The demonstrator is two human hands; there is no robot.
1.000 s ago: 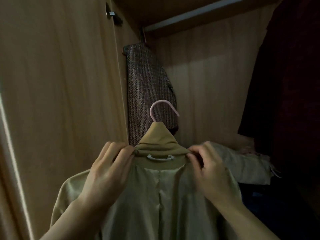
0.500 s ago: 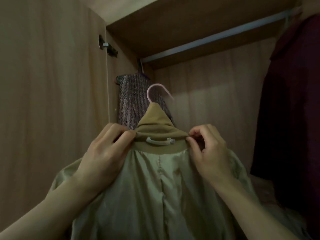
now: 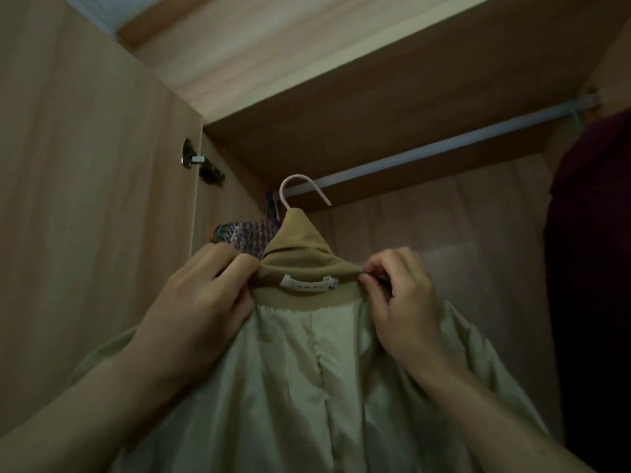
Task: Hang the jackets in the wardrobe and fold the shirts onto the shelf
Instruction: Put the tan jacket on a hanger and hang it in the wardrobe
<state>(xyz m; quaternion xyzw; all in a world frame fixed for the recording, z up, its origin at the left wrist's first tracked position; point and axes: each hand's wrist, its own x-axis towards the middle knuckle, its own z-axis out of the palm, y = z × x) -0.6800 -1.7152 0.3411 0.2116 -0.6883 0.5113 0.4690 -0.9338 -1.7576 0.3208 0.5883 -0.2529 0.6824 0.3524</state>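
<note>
The tan jacket (image 3: 307,370) now rides higher, its pink hook (image 3: 300,189) beside the rail (image 3: 444,148), left hand (image 3: 205,302) and right hand (image 3: 403,302) pinching its collar, hanger shoulders hidden.

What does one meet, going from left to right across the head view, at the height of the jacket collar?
Open wooden wardrobe door → left hand → tan jacket collar with white label → right hand → dark red hanging garment.

Rail (image 3: 444,148) bare between tweed jacket (image 3: 251,235) and dark garment (image 3: 590,233).
</note>
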